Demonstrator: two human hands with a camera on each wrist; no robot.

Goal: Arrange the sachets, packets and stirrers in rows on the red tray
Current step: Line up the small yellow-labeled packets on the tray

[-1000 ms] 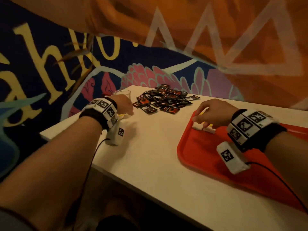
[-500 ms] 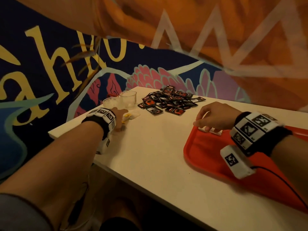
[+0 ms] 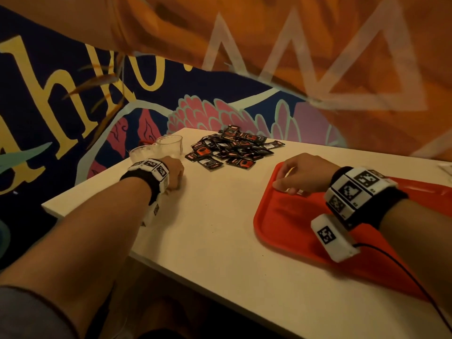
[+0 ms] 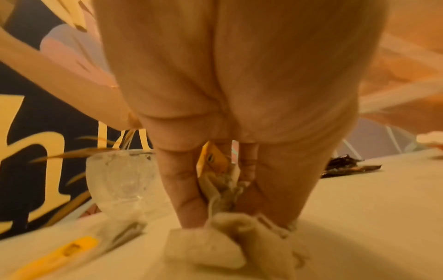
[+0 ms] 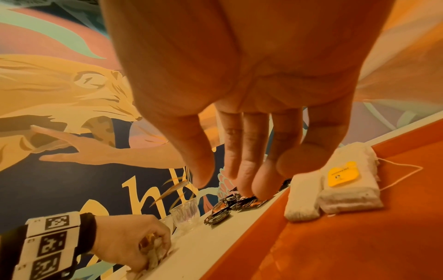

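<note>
**Tea bags gathered at table's left; two laid on red tray**

Left hand (image 4: 239, 113): seen in the left wrist view with fingers curled down onto the white table (image 3: 220, 228), clamped around a crumpled bunch of pale tea bags (image 4: 230, 240); a yellow tag (image 4: 213, 159) is caught between the fingers. A further sachet with a yellow tag (image 4: 62, 253) lies flat at the lower left of that frame, apart from the hand. In the head view the same hand is placed left of centre, just in front of two clear plastic cups (image 3: 168, 145).

Right hand (image 5: 239, 94): held over the upper left corner of the red tray (image 3: 293, 216), fingers spread apart and relaxed, nothing gripped. Whether the fingertips touch the tray cannot be told from the wrist view.

Two white tea bags (image 5: 335, 189) are laid side by side and touching on the tray, at the right of the right wrist frame; the right one carries a yellow tag on top, with a thin string trailing to the right.

A loose heap of dark red-and-black packets (image 3: 232, 148) is seen on the table at upper centre of the head view, between cups and tray, well apart from both hands.
</note>
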